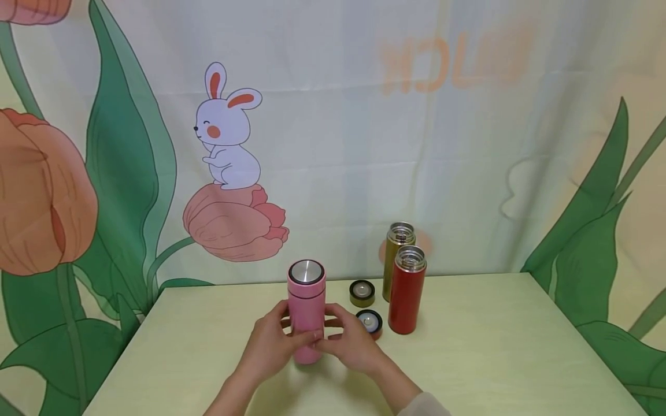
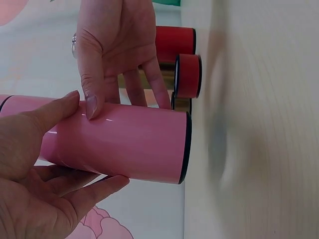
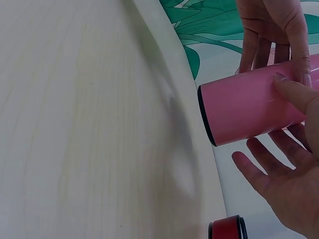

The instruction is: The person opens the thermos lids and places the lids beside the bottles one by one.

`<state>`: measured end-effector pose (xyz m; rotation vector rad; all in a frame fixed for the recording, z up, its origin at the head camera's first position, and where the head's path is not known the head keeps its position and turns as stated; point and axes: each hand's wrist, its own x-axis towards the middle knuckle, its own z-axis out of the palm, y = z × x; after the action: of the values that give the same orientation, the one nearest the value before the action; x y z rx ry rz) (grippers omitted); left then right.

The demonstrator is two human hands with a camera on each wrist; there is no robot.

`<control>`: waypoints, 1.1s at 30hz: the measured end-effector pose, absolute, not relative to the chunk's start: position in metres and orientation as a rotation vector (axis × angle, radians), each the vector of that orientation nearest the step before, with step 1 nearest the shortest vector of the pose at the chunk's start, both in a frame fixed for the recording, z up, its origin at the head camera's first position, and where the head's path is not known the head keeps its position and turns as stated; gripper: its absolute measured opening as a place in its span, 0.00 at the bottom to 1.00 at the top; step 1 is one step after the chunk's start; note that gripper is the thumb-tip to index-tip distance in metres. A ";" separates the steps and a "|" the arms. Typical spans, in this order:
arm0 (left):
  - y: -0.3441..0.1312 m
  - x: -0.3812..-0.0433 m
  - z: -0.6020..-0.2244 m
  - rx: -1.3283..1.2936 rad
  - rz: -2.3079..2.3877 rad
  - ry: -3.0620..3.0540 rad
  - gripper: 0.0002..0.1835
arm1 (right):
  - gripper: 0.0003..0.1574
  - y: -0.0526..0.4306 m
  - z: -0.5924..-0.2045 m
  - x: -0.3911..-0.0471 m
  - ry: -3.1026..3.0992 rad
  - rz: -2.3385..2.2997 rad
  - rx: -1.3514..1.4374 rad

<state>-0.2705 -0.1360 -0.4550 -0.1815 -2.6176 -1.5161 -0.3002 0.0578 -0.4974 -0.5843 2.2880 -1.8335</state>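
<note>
My left hand (image 1: 269, 344) holds an upright pink thermos bottle (image 1: 307, 312), thumb across the near side and fingers round the left. From the other side my right hand (image 1: 354, 342) holds it too, its thumb on the front close to the left thumb. A silver-topped lid (image 1: 306, 272) sits on the pink bottle. Its black-rimmed base (image 2: 185, 148) appears slightly above the tabletop in the left wrist view. Just beyond the right hand lies a red lid (image 1: 369, 323), partly hidden by the fingers; a gold-green lid (image 1: 362, 293) lies behind it.
A red bottle (image 1: 407, 294) and a gold-green bottle (image 1: 393, 263) stand lidless at the back right, the red one partly in front. The pale wood-patterned table (image 1: 484, 346) ends at a printed cloth backdrop (image 1: 333, 144) with a rabbit and tulips.
</note>
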 end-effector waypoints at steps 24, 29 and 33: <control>-0.113 -0.259 -0.457 -0.329 -1.474 -2.676 0.36 | 0.40 0.093 -0.503 -0.284 2.251 -1.825 -0.613; -0.108 -0.256 -0.457 -0.387 -1.465 -2.697 0.36 | 0.42 0.102 -0.503 -0.280 2.227 -1.832 -0.617; -0.104 -0.253 -0.457 -0.431 -1.478 -2.707 0.36 | 0.45 0.109 -0.504 -0.276 2.232 -1.819 -0.619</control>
<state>-0.2527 -0.1039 -0.4572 -0.4312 -2.7068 -1.4784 -0.2758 0.1086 -0.5037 -0.6191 2.2316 -1.8195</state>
